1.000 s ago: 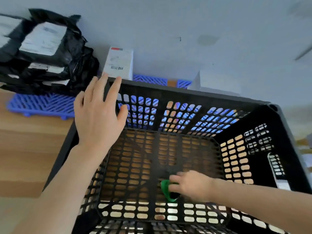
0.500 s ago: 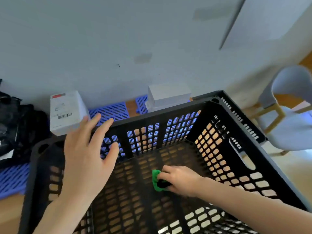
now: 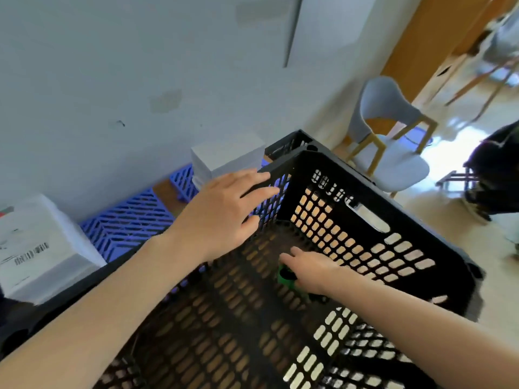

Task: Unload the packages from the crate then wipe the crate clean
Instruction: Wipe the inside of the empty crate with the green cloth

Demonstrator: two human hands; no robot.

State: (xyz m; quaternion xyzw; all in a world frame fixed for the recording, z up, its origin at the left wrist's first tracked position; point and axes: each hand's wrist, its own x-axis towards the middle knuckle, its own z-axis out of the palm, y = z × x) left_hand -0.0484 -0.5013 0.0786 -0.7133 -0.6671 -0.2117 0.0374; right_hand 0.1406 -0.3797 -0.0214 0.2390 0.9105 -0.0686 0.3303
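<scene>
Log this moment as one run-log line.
phase: wiping | crate: no packages visible inside | right hand: holds green cloth on crate floor | left hand: fingers on far rim

We take this for a small office or parcel room. We see a plain pale wall (image 3: 112, 66), a light hard floor (image 3: 443, 209) and a grey padded chair (image 3: 393, 158) on wooden legs. Along the wall, blue plastic pallets (image 3: 126, 223) carry a barcode-labelled white parcel (image 3: 36, 248) and a stack of white boxes (image 3: 227, 158), beside a black perforated crate (image 3: 351, 220). Wood panelling (image 3: 421, 43) stands farther right.
</scene>
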